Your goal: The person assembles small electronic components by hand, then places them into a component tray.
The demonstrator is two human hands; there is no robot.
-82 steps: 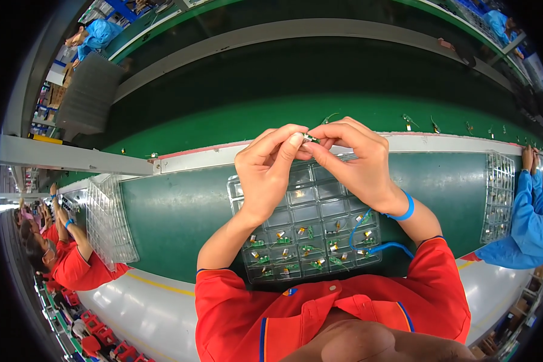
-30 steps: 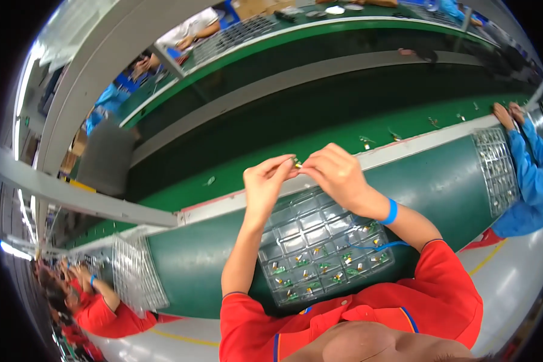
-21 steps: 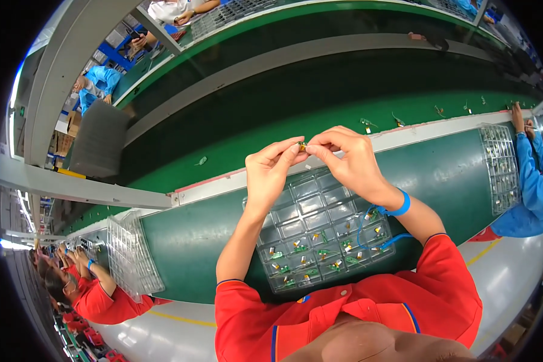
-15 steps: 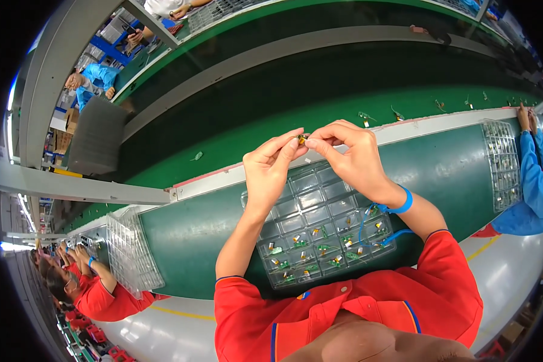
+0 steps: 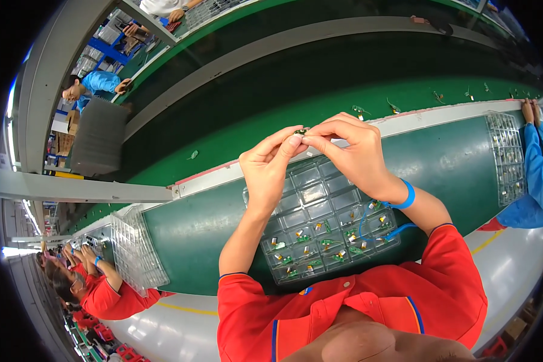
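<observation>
Head view: pinch edges lightly, left hand and right hand clamped on small green circuit board, twelve o'clock.

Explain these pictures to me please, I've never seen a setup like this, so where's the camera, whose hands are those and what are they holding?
There is no robot here: these are a person's own bare hands. The camera is a wide fisheye worn on the head, looking down, so straight edges bend near the rim.

The left hand and right hand meet in the middle, their fingers pinching a small green part; its details are too tiny to make out. A blue wristband circles the right wrist.

Below the hands, a clear compartment tray lies on the green bench, with small green pieces in many compartments. Past the pale rail, similar pieces lie on another green surface.
</observation>
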